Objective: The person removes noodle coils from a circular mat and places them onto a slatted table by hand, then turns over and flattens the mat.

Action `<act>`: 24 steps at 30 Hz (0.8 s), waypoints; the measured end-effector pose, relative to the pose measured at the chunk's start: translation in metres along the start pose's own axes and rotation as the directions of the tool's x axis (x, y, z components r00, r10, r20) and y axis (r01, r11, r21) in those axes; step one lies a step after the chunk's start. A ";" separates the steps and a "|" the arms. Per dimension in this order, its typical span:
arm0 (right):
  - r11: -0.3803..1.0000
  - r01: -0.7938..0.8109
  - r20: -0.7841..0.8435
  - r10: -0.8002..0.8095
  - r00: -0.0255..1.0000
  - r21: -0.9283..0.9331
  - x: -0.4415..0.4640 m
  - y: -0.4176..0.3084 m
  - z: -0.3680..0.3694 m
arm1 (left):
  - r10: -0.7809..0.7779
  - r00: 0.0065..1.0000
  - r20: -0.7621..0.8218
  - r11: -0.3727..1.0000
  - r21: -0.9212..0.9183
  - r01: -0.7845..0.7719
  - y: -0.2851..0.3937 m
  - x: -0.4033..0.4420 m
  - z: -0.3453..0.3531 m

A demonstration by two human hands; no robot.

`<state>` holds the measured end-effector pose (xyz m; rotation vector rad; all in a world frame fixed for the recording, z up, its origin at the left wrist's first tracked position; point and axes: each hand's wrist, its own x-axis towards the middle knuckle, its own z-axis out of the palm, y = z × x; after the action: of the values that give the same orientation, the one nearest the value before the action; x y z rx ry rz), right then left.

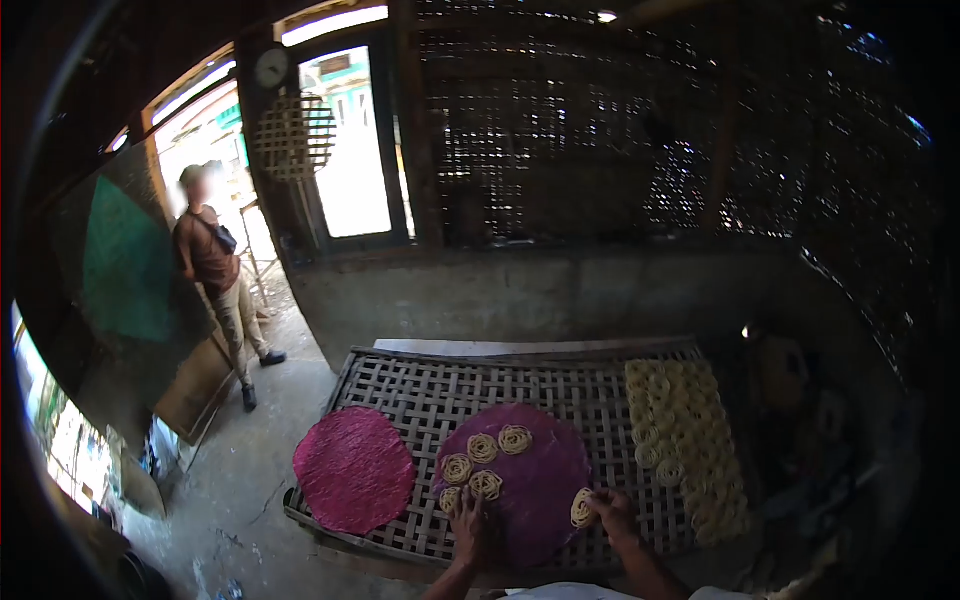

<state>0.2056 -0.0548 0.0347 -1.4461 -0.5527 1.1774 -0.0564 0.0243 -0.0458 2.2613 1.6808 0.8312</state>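
A round purple sheet [530,480] lies on a woven bamboo rack, with several pale coiled noodle-like nests [483,448] on its left part. My left hand [468,528] rests low on that sheet, its fingers stretched toward the lowest nests and touching or just beside one. At the sheet's right edge, my right hand [614,514] pinches a single coiled nest [581,508], tilted up between thumb and fingers. The fingertips of that hand are partly hidden by the nest.
To the left on the bamboo rack [400,385] lies a round pink sheet [355,470]. Rows of pale nests [680,430] cover its right end. A low concrete wall [480,295] runs behind. A person [212,250] stands by the doorway at left.
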 end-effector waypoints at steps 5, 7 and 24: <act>0.989 0.141 -0.195 -0.146 0.970 -0.038 0.015 0.045 -0.045 | 0.115 0.992 -0.050 0.992 0.054 -0.112 -0.019 0.013 0.011; 0.995 0.102 -0.240 -0.104 0.965 -0.023 0.009 0.038 -0.064 | 0.159 0.986 -0.050 0.987 0.033 -0.157 -0.014 0.016 -0.001; 0.907 0.421 -0.427 -0.368 0.826 0.033 0.079 0.083 -0.164 | 0.113 0.993 0.027 0.991 0.064 -0.115 -0.060 0.018 0.001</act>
<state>0.3573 -0.0838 -0.0916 -1.3372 -0.4431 0.5421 -0.1011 0.0606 -0.0698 2.4209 1.6038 0.7808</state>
